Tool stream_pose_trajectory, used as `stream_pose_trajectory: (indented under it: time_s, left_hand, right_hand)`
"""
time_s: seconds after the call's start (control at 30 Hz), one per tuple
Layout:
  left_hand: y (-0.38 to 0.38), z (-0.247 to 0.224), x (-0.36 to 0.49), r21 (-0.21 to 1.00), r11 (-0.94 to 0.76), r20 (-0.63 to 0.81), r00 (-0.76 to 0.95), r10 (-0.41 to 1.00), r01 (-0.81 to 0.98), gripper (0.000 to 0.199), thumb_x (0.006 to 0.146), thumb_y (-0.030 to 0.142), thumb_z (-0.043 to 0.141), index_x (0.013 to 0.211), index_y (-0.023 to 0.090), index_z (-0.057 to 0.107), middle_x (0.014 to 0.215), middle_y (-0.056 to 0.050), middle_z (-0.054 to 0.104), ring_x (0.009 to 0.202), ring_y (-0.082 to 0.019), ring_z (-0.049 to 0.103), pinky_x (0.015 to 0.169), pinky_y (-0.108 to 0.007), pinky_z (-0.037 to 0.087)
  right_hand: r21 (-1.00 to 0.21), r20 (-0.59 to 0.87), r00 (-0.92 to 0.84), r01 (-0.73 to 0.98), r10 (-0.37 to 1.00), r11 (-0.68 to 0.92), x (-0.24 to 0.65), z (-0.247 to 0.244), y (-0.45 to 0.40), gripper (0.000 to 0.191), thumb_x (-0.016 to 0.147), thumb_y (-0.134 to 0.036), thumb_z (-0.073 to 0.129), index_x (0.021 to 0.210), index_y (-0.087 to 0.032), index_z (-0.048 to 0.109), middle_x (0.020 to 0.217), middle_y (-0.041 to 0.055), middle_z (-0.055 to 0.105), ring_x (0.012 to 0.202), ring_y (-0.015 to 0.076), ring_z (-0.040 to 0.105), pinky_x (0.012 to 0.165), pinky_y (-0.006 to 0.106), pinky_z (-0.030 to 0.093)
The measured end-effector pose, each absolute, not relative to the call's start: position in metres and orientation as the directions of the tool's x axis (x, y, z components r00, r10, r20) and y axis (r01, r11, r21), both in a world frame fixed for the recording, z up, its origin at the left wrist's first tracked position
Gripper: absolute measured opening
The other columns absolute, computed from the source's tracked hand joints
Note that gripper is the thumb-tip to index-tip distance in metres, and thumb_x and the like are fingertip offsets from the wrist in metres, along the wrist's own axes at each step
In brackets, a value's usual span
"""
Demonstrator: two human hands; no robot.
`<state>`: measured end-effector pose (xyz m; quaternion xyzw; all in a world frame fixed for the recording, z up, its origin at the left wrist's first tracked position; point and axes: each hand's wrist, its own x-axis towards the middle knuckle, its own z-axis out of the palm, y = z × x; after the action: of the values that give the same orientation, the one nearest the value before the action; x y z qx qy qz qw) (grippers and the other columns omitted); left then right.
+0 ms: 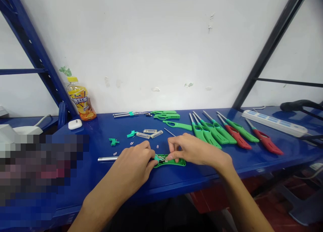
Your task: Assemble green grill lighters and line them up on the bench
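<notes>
On the blue table lies an opened green lighter (181, 162), its inner parts and thin wires showing, its metal tube (107, 159) pointing left. My left hand (137, 159) grips it near the teal trigger, thumb and fingers closed around that section. The fingertips of my right hand (185, 149) are pinched together over the open handle shell; whatever lies between them is too small to make out. Behind my hands are clear fuel tanks (143, 135), teal triggers (114, 141), a screwdriver-like thin rod (169, 132) and tiny pale pieces (131, 143).
Green handle shells (176, 125) and metal tubes (123, 115) lie at the back. Several assembled green and red lighters (238, 136) rest at right, near a power strip (275, 123). A drink bottle (82, 100) and white case (75, 124) stand left. Shelf posts flank the table.
</notes>
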<state>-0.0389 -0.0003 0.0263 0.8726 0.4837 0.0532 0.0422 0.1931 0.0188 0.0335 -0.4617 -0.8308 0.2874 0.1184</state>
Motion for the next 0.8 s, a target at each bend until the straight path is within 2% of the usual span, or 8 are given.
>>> stream_pose_trajectory:
  time_s: [0.17,0.33,0.8]
  left_hand:
    - [-0.0002,0.0264,-0.0397,0.129,-0.535,0.071,0.53,0.845,0.835,0.02,0.102,0.029,0.059,0.096,0.022,0.076,0.1,-0.004,0.068,0.092,-0.026,0.071,0.074,-0.036,0.05]
    - [0.0001,0.0252,-0.0408,0.144,-0.542,0.078,0.537,0.84,0.828,0.019,0.102,0.029,0.06,0.094,0.022,0.075,0.099,-0.003,0.068,0.091,-0.025,0.071,0.073,-0.036,0.049]
    - [-0.0005,0.0265,-0.0395,0.141,-0.538,0.063,0.534,0.843,0.831,0.018,0.102,0.027,0.059,0.096,0.021,0.075,0.101,-0.005,0.068,0.093,-0.027,0.071,0.075,-0.037,0.05]
  right_hand:
    - [-0.567,-0.055,-0.548,0.706,0.835,0.426,0.1934,0.0345,0.0189,0.032,0.094,-0.042,0.074,0.077,-0.022,0.057,0.066,-0.0055,0.068,0.059,0.0111,0.059,0.053,0.025,0.036]
    - [-0.589,-0.068,-0.555,0.693,0.829,0.416,0.1931,0.0346,0.0193,0.029,0.096,-0.038,0.072,0.078,-0.022,0.055,0.069,-0.0054,0.072,0.061,0.0112,0.063,0.056,0.024,0.039]
    - [-0.595,-0.054,-0.583,0.671,0.81,0.443,0.1928,0.0346,0.0196,0.032,0.097,-0.04,0.07,0.077,-0.022,0.053,0.066,-0.0054,0.07,0.057,0.0113,0.06,0.058,0.025,0.038]
